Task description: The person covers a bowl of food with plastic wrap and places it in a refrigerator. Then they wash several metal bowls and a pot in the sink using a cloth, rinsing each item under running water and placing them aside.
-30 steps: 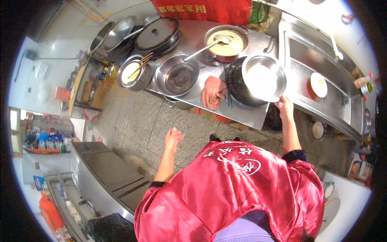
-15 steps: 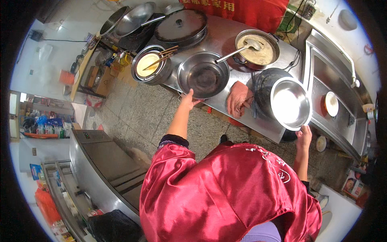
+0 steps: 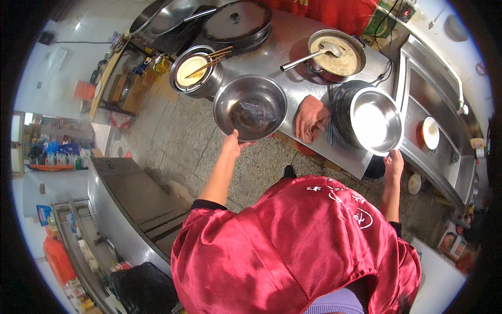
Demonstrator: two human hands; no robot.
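My left hand (image 3: 236, 142) is closed on the near rim of a wide steel bowl (image 3: 250, 107), thumb inside and fingers underneath. That bowl juts over the counter's front edge; its inside looks dark and reflective. On the right, my right hand (image 3: 394, 162) grips the near rim of a second steel bowl (image 3: 357, 140), whose inside is washed out by glare. It overlaps a black round pan (image 3: 342, 107) on the counter. Between the bowls lie a crumpled reddish cloth (image 3: 310, 119) and a pair of dark chopsticks (image 3: 330, 115).
Behind stands a pot of cloudy tan liquid (image 3: 340, 57) with a ladle (image 3: 300, 62) across its rim. Left are a lidded wok (image 3: 235, 26) and a pot (image 3: 204, 90) holding a pale-yellow bowl and chopsticks. A steel sink (image 3: 418, 99) is at the right.
My left hand has drawn its bowl leftward and toward me, away from the ladle handle. My right hand and its bowl have scarcely moved; the view has shifted slightly.
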